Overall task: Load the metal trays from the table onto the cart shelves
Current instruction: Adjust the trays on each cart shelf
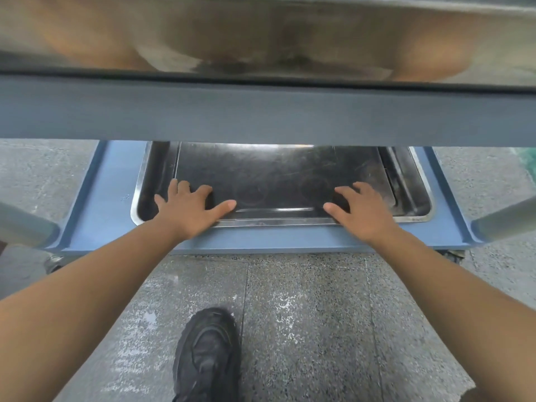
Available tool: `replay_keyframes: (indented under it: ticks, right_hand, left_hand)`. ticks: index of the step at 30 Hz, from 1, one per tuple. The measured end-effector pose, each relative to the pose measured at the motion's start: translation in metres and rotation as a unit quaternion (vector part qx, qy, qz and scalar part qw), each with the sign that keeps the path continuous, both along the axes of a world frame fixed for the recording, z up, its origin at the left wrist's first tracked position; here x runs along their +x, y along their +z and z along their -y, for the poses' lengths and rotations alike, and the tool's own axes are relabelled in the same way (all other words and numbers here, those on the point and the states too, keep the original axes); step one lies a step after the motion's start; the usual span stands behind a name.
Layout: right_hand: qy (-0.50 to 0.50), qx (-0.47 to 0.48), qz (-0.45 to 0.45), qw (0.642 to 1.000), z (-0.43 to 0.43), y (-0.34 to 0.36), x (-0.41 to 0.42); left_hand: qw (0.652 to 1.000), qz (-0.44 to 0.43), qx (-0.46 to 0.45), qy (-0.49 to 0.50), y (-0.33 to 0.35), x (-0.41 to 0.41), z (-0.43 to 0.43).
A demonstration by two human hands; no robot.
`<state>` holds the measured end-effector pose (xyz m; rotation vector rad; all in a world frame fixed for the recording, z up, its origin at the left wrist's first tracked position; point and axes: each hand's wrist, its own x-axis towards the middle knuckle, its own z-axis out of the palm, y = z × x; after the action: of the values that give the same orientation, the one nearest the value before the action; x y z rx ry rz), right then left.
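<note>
A flat metal tray [278, 181] lies on top of a larger, deeper metal tray [417, 210] on the blue lower cart shelf [110, 198]. My left hand [188, 210] rests on the top tray's near left edge, fingers spread, thumb along the rim. Over at the near right edge my right hand [362, 210] lies the same way, fingers apart. Neither hand curls around the tray. Another metal tray [261, 39] sits on the upper cart shelf [261, 111], which hides the far half of the lower trays.
Grey cart posts stand at the left [26, 224] and right [504, 221] corners of the lower shelf. A cart wheel [53, 264] shows at lower left. My black shoe [208, 355] stands on the speckled stone floor in front of the cart.
</note>
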<state>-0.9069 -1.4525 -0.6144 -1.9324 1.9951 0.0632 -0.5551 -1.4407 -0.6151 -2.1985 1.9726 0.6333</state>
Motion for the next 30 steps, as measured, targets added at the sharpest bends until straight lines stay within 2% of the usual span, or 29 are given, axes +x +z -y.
replay_keyframes:
  ticks: [4, 8, 14, 24, 30]
  right_hand:
    - [-0.034, 0.016, -0.018, 0.999, 0.029, -0.009, -0.022]
    - [-0.045, 0.003, -0.046, 0.998, 0.049, -0.018, -0.035]
    - [-0.039, 0.076, -0.072, 0.994, 0.055, -0.030, -0.033]
    - [-0.045, 0.070, -0.064, 0.995, 0.064, -0.029, -0.007]
    - [-0.048, 0.079, -0.080, 0.993, 0.057, -0.026, -0.003]
  left_hand:
    - [0.999, 0.021, -0.031, 0.013, -0.011, -0.015, 0.018]
    - [0.999, -0.026, -0.034, 0.034, -0.013, -0.029, 0.027]
    - [0.999, -0.003, 0.048, 0.004, -0.020, -0.040, 0.033]
    - [1.000, 0.004, 0.022, 0.019, -0.019, -0.016, 0.046]
    - [0.998, 0.027, 0.041, 0.050, -0.018, -0.017, 0.044]
